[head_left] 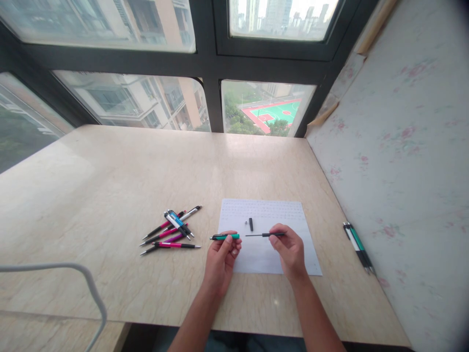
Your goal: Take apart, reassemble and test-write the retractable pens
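Between the thumb and fingers of my left hand (223, 252) is a green pen barrel (231, 236) with a black clip end pointing left. My right hand (288, 247) pinches a thin dark pen refill (259, 235), its narrow end aimed left toward the barrel's open end. A gap separates the two parts. Under both hands lies a white sheet of paper (269, 261) with rows of faint writing. On the sheet, just beyond my hands, rest a black grip piece (251, 224) and a tiny tip piece (245, 223).
A loose pile of several pens (172, 232), pink, blue, white and purple, lies left of the paper. Two pens (359, 248), one white and one green, lie along the right wall (410, 195). A grey cable (78, 268) curves over the near left, and windows (269, 107) bound the far side.
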The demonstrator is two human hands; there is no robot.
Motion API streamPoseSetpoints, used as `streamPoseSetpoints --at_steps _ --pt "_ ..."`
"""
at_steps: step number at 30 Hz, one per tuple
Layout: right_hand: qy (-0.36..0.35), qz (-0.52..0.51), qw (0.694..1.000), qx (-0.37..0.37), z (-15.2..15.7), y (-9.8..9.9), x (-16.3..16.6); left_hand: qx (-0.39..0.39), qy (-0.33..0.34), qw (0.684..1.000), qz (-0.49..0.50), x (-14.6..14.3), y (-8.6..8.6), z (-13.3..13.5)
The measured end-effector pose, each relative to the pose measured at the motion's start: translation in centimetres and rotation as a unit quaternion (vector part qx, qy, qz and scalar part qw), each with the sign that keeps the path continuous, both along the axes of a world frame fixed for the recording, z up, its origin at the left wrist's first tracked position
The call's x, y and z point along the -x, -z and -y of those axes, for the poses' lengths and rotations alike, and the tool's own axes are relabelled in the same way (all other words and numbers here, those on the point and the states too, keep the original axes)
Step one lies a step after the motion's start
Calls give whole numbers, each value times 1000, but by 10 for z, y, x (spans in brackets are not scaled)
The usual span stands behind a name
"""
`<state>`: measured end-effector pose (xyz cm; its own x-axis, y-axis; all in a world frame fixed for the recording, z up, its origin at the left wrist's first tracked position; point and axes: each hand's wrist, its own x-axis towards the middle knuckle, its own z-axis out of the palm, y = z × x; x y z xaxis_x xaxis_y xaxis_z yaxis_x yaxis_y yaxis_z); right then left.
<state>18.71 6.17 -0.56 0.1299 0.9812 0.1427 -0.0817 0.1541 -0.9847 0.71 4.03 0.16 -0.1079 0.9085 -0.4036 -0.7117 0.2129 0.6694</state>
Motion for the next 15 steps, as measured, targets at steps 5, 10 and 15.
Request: streamPoseSetpoints --at_steps 5,10,15 --pt "6 -35 999 11 -1 3 -1 -1 3 1000 2 0 0 0" --pt "-3 -51 999 17 -2 6 -1 0 -1 1000 12 1 -2 0" --pt "4 -61 998 18 -2 5 -1 -2 -4 1000 30 1 -3 0"
